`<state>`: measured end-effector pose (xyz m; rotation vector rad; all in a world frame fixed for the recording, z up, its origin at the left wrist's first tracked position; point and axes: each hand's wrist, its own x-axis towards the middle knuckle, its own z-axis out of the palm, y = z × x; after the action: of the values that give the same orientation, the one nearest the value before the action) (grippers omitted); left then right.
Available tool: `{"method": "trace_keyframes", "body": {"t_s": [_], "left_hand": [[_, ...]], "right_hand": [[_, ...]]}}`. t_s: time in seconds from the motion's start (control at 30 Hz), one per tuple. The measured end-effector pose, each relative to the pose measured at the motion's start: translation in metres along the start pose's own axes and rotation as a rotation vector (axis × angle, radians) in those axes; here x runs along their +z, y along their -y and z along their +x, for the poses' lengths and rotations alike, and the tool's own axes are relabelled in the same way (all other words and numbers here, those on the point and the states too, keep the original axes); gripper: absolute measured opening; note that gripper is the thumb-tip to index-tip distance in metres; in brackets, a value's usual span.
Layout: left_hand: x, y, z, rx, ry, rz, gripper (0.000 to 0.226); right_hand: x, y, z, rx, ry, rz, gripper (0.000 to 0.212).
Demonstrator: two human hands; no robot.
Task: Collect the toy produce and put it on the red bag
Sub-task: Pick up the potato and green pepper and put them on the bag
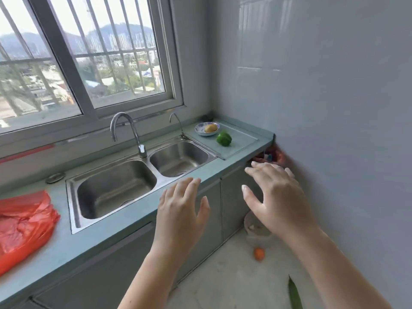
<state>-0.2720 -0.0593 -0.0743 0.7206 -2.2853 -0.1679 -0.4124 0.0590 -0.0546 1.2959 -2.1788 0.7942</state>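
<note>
So the red bag point(24, 221) is lying flat and crumpled at the left end of the counter point(124, 221), nothing on it yet as far as I can see, which means the collecting has barely started. Moving along, there's the double sink point(133, 181) in the middle, and then the produce is all the way at the far right corner: a yellowish piece, potato I'd guess, sitting in a small bowl point(200, 131), and a green pepper point(224, 138) just beside the bowl on a pale board. Both hands are empty right now. The left hand point(181, 210) is spread open, palm down, hovering over the front edge of the counter by the sink, and the right hand point(275, 195) is also open with fingers fanned, out past the right end of the counter. If it were me I'd send the right hand for the pepper since it's the nearer one, wrap the fingers round its body, and let the left hand lift the potato straight up out of the bowl so the bowl doesn't skid. There's also a small orange thing point(259, 253) and a long green thing point(294, 295) down on the floor, probably toys too, too blurry to be sure. The carry crosses the whole sink, so grip firmly and set things mid-bag so they don't roll off.
</note>
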Motion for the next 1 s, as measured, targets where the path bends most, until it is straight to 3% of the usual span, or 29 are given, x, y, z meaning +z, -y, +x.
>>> {"method": "trace_keyframes", "body": {"t_s": [0.37, 1.0], "left_hand": [[0.087, 0.026, 0.073, 0.007, 0.085, -0.031, 0.043], [0.202, 0.221, 0.245, -0.050, 0.135, -0.109, 0.044]], "right_hand": [[0.076, -0.066, 0.056, 0.092, 0.045, 0.017, 0.045], [0.294, -0.046, 0.243, 0.114, 0.275, -0.051, 0.049]]}}
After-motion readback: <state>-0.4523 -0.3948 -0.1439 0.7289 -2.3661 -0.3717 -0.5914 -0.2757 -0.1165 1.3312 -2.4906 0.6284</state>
